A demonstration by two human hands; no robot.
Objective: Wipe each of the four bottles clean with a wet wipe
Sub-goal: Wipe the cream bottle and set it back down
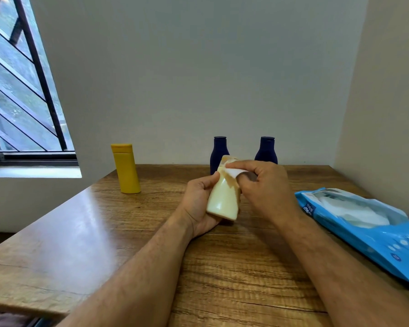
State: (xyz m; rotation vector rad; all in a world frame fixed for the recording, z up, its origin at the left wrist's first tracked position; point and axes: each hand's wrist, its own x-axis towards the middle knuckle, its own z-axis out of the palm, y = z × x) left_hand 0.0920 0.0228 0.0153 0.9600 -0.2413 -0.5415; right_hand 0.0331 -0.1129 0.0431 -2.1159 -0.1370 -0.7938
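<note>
The cream bottle [223, 199] is held above the middle of the bench [104, 232], its long axis tilted, base toward the person and cap end pointing up and away, leaning slightly right; the left hand [198, 206] wraps its grip round the lower body from the left, thumb on the front, fingers behind; the right hand [262, 185] has its grip clamped on a white wipe [234, 172], pinching it against the bottle's neck and shoulder, fingers curled; the cap is partly covered by the wipe. A yellow bottle [126, 168] stands upright at the far left of the bench, well apart; two navy bottles [219, 149] [266, 149] stand upright at the far edge by the wall, the left one partly hidden behind the cream bottle; a blue wipe pack [364, 234] lies open at the right edge, near the right forearm.
</note>
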